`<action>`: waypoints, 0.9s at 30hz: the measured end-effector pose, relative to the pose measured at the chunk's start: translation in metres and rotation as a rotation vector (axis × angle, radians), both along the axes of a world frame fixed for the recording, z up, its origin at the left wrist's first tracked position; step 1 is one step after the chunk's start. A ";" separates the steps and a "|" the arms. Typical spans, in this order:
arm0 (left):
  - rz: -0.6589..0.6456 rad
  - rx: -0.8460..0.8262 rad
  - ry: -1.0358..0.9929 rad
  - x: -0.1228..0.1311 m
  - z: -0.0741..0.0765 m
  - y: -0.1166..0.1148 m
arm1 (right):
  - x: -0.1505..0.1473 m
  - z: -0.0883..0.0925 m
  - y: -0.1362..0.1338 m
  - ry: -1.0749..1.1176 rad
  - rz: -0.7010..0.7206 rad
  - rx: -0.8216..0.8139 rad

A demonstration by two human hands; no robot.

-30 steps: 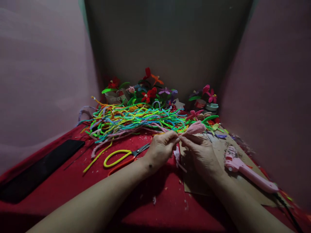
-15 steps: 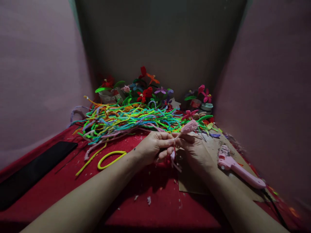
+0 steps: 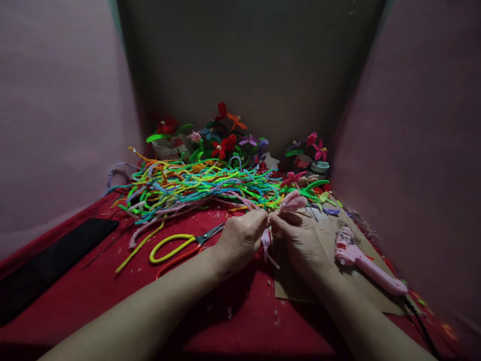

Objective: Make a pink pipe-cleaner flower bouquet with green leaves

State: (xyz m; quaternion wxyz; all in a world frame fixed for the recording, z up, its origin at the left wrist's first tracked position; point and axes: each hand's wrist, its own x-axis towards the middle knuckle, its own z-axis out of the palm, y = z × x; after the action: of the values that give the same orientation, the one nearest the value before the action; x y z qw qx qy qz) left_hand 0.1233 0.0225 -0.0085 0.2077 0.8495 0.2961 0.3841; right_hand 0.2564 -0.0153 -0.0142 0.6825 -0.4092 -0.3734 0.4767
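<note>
Bud (image 3: 293, 201), pink and fuzzy, held off the table (image 3: 240, 321) above the left edge of the card (image 3: 291, 290), toward that edge's far end. The governing relation is that of bud to fingertips: the bud lies beyond them and to their right, and its stem (image 3: 271, 215) slopes down leftward into the pinch where the hands meet. The long axis thus rises obliquely, petals up and to the right; the right hand (image 3: 305, 243) is the nearer, the bud showing just past its knuckles.

Right hand: thumb extended leftward, its tip pressed toward the index finger, no gap visible, the stem gripped between. Left hand (image 3: 240, 240): back turned to the viewer, fingers curled closed about the stem's lower end; its fingertips are largely hidden. Both forearms converge from the table's near edge, wrists low.

Beneath the hands, a lilac piece (image 3: 266, 243) lies beside the card's left edge. Scissors (image 3: 176, 248) lie left of the left hand; a glue gun (image 3: 370, 271) rests near the card's right edge.
</note>
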 end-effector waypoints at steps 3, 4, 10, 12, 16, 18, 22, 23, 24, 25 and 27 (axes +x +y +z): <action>0.025 -0.035 -0.035 -0.001 0.000 0.001 | -0.002 0.004 -0.003 -0.035 0.047 -0.004; 0.038 -0.094 -0.064 -0.001 0.001 0.001 | -0.001 0.005 -0.003 -0.039 0.079 0.003; -0.021 -0.501 -0.216 0.002 0.012 0.000 | 0.005 -0.003 0.001 -0.057 0.222 0.065; -0.068 -0.630 -0.262 0.003 0.014 -0.001 | 0.007 -0.004 0.002 -0.090 0.198 0.063; -0.142 -0.824 -0.301 0.002 0.016 0.000 | 0.008 -0.001 0.002 -0.159 0.082 0.023; -0.197 -0.874 -0.313 0.000 0.016 0.002 | 0.008 0.000 0.002 -0.159 0.074 0.011; -0.328 -0.973 -0.325 -0.004 0.012 0.008 | 0.006 -0.002 0.002 -0.045 0.154 0.020; -0.359 -1.020 -0.332 -0.005 0.011 0.010 | 0.006 -0.003 0.003 -0.014 0.183 0.024; -0.389 -1.066 -0.339 -0.006 0.011 0.010 | 0.006 -0.004 0.003 0.008 0.205 0.029; -0.415 -1.103 -0.342 -0.006 0.012 0.011 | 0.006 -0.005 0.004 0.019 0.215 0.034; -0.444 -1.110 -0.315 -0.006 0.014 0.011 | 0.006 -0.006 0.004 0.021 0.183 0.041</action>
State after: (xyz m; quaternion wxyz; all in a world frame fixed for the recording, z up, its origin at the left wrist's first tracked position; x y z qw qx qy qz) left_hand 0.1170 0.0334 0.0051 0.7349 0.5892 0.2337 0.2410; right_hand 0.2619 -0.0111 -0.0201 0.6483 -0.3541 -0.4119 0.5336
